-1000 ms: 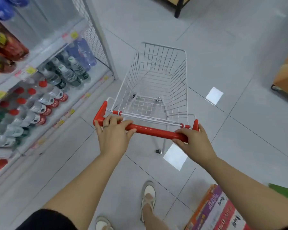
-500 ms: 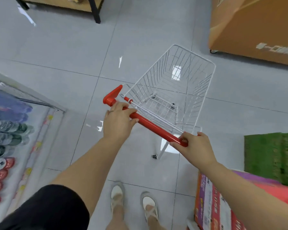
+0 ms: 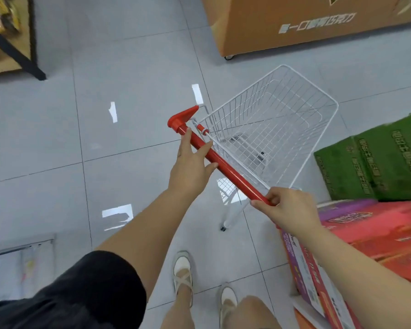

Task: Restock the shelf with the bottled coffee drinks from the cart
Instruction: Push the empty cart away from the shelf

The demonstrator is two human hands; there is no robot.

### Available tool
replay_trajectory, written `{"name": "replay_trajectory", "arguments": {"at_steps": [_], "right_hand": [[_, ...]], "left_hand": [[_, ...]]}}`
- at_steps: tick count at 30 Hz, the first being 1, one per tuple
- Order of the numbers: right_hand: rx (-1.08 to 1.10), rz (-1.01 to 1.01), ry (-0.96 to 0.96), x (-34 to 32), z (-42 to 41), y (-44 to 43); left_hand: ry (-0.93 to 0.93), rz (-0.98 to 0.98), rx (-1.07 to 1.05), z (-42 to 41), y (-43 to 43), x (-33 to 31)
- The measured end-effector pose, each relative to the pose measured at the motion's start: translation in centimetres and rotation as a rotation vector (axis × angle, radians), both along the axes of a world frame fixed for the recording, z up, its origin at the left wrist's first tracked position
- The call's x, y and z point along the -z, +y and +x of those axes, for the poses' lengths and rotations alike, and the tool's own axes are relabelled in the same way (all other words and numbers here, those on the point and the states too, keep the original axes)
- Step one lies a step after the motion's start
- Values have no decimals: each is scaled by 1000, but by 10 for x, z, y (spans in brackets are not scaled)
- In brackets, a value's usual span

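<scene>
The white wire cart (image 3: pixel 311 85) stands on the grey tiled floor, turned to the right, and its basket holds nothing. My left hand (image 3: pixel 190 167) lies on the upper end of the red cart handle (image 3: pixel 226 167), fingers stretched loosely across the bar rather than curled around it. My right hand (image 3: pixel 287 207) is closed around the handle's lower right end. No coffee bottles show. Only a blurred corner of the drinks shelf (image 3: pixel 19 264) appears at the lower left.
A large brown carton on wheels (image 3: pixel 294 24) stands ahead of the cart. Green boxes (image 3: pixel 377 167) and red-and-purple boxes (image 3: pixel 377 231) are stacked close on the right. A dark-framed rack (image 3: pixel 10 43) sits at the upper left. My feet are below the handle.
The cart and my view have swung right, away from the drinks shelf, which has slid almost out of sight. My left hand's grip on the handle has loosened to spread fingers.
</scene>
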State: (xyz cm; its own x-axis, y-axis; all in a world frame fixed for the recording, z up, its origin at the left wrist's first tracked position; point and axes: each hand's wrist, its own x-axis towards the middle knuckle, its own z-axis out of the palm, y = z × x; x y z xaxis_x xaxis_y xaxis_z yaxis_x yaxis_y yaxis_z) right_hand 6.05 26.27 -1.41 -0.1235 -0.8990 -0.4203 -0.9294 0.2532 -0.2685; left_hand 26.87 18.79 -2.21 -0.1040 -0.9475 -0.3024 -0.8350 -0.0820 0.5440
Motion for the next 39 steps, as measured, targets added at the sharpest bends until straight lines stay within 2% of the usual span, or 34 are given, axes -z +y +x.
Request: {"name": "replay_trajectory", "arguments": {"at_steps": [3, 11, 16, 21, 28, 35, 39], "right_hand": [[73, 25, -2, 1, -17, -13], [216, 158, -107, 0, -83, -46], [349, 210, -256, 2, -115, -40], [449, 252, -257, 2, -129, -28], [745, 252, -364, -2, -144, 2], [781, 263, -262, -16, -147, 19], [802, 311, -244, -20, -147, 29]], "left_hand": [[-44, 11, 118, -22, -32, -1], [-76, -5, 273, -107, -91, 0], [-131, -8, 392, -148, -101, -3], [-182, -54, 562, -178, -109, -2], [-200, -103, 813, -227, -112, -1], [-177, -42, 864, -236, -102, -3], [-236, -12, 881, -239, -86, -7]]}}
